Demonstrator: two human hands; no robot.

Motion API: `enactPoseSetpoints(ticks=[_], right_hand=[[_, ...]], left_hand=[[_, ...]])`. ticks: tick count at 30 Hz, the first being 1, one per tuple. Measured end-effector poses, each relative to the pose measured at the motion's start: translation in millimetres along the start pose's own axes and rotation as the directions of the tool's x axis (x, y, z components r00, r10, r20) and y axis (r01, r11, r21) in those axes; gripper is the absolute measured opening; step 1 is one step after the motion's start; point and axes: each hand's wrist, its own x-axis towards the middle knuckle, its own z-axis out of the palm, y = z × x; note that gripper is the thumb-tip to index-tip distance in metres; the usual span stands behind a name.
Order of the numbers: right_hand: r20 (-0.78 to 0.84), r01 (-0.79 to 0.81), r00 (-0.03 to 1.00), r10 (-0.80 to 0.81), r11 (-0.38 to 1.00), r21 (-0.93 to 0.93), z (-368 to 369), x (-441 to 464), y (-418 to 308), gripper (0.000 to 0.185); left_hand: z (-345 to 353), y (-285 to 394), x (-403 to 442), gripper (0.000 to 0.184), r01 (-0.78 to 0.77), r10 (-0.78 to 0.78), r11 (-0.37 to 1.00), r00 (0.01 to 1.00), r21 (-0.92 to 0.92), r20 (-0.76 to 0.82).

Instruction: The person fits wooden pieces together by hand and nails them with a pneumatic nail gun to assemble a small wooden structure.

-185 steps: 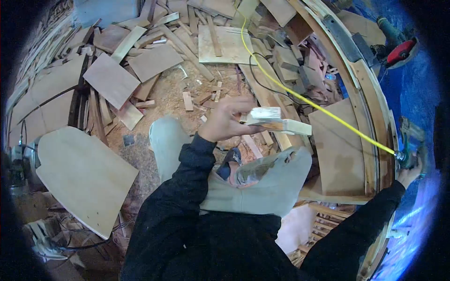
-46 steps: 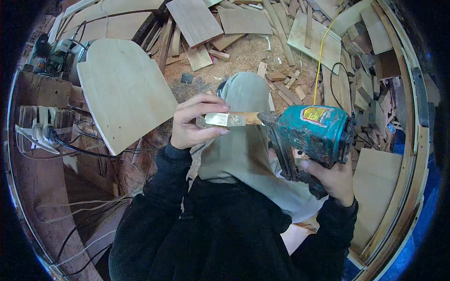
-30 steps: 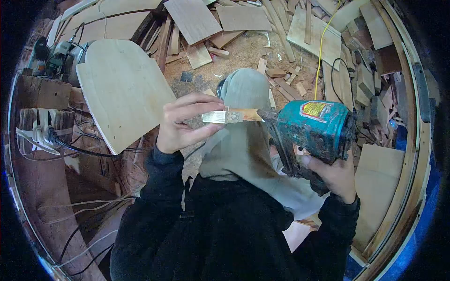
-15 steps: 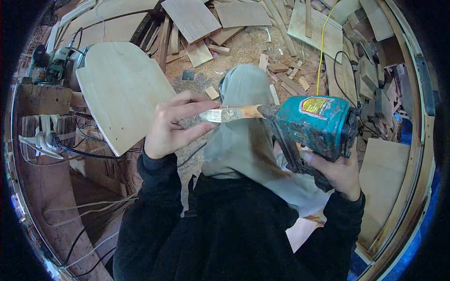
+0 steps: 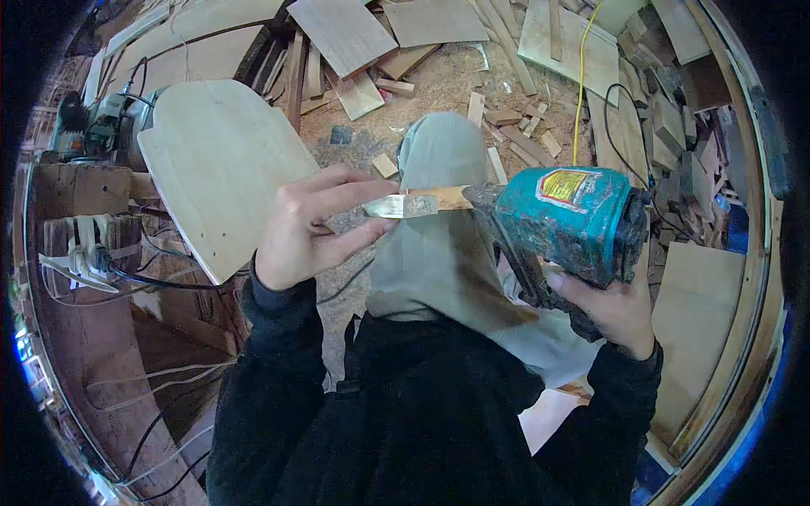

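Observation:
My left hand (image 5: 308, 221) pinches a short wood piece (image 5: 422, 203) between thumb and fingers, above my clothed knee. One end of the piece looks pale and silvery, the other is orange-brown. Its brown end meets the nose of a teal nail gun (image 5: 561, 223); whether they press together I cannot tell. The nail gun is worn and dirty, with a yellow and red label on its body. My right hand (image 5: 616, 312) is wrapped around its handle, thumb on the near side. Most of the right fingers are hidden behind the tool.
At the left leans a rounded pale board (image 5: 224, 160). A teal power tool (image 5: 93, 126) sits at the upper left, with cables (image 5: 160, 282) below. Sawdust and wood offcuts (image 5: 523, 139) cover the floor ahead. A yellow cord (image 5: 580, 93) hangs at the upper right.
My hands keep the same grips on the wood piece and the nail gun. The nail gun has shifted very slightly up and left, and the view has moved a little.

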Motion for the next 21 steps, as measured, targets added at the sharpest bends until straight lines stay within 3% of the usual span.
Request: enactPoseSetpoints(ticks=[12, 21], right_hand=[[0.009, 0.016, 1.000, -0.015, 0.998, -0.062, 0.1, 1.9, -3.2, 0.052], [0.055, 0.034, 0.998, -0.034, 0.999, 0.003, -4.8, 3.7, -1.9, 0.053]], left_hand=[[0.8, 2.2, 0.8, 0.027, 0.039, -0.039, 0.999, 0.999, 0.020, -0.023], [2.0, 3.7, 1.7, 0.030, 0.093, -0.093, 0.996, 0.996, -0.001, -0.018]])
